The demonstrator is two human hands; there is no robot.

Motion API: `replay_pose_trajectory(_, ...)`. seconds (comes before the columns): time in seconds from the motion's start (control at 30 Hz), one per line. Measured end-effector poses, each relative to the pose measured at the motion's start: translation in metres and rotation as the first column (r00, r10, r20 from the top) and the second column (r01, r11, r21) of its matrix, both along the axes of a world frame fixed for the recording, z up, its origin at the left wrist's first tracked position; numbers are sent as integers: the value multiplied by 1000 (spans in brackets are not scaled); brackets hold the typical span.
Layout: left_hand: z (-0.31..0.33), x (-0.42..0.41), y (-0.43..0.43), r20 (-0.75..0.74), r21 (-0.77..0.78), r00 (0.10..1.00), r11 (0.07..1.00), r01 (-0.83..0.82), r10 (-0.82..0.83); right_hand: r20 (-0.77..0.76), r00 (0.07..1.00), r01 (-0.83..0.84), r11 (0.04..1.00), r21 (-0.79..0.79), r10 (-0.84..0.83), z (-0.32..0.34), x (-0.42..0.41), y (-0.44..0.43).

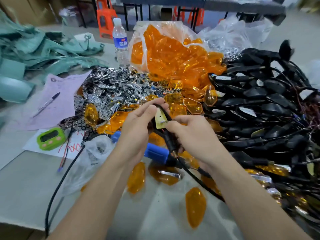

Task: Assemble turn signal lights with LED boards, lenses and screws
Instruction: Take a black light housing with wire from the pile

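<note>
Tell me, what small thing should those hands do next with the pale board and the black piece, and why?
Likely press the LED board down flat into the black housing. The left hand and right hand both grip the housing, and the board stands tilted between them, not seated. Orange lenses and the blue screwdriver lie untouched, so those steps come later.

Black plastic lamp housing (169, 140), mostly hidden between the left hand (138, 125) and right hand (194, 135). Pale yellow LED board (160, 118) is part-covered by the right thumb. Blue tool handle (155, 153) passes under the left wrist. Heap of black housings (268, 118) is cut by the right edge. Writing on the lilac paper sheet (64, 101) is blurred and unreadable.
</note>
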State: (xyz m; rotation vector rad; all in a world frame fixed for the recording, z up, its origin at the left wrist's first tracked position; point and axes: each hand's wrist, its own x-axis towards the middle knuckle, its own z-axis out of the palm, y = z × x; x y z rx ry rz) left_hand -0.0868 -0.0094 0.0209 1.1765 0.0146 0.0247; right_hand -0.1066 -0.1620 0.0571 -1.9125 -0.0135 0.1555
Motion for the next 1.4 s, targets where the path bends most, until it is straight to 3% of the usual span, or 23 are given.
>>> replay_pose_trajectory(0.07,-3,-6,8,-6,-79,997,994,73,-73,-40,999,29,998,48,-27,-9,-5,13)
replay_pose_trajectory(0.17,-9,-9,21,-28,-11,986,986,164,-164,-72,993,104,990,97,-97,-26,-14,28)
replay_pose_trajectory(0.27,-16,-9,27,-63,-37,988,989,142,-145,189,951,260,964,-50,-246,-40,-19,34)
replay_pose_trajectory(0.4,-24,-9,29,-80,-159,987,979,129,-143,329,930,242,945,-218,-163,-38,-16,42)
replay_pose_trajectory(0.57,-30,-9,34,9,-312,985,935,167,-173,251,963,128,987,-101,-99,-29,-10,43)
replay_pose_trajectory(0.7,-33,-10,34,27,-379,986,911,164,-166,255,957,164,984,-74,-140,-34,-11,44)
replay_pose_trajectory(0.87,-32,-12,32,36,-360,983,915,183,-182,216,970,119,993,-9,-114,-31,-12,42)
replay_pose_trajectory(1.13,-26,-10,23,34,-449,977,870,202,-209,-5,995,96,903,418,-103,-29,-2,26)
replay_pose_trajectory(1.3,-24,-12,20,29,-514,969,828,225,-246,72,947,277,909,311,-314,-31,0,28)
replay_pose_trajectory(1.4,-21,-10,20,55,-551,968,801,234,-245,-35,971,234,906,354,-237,-28,3,31)
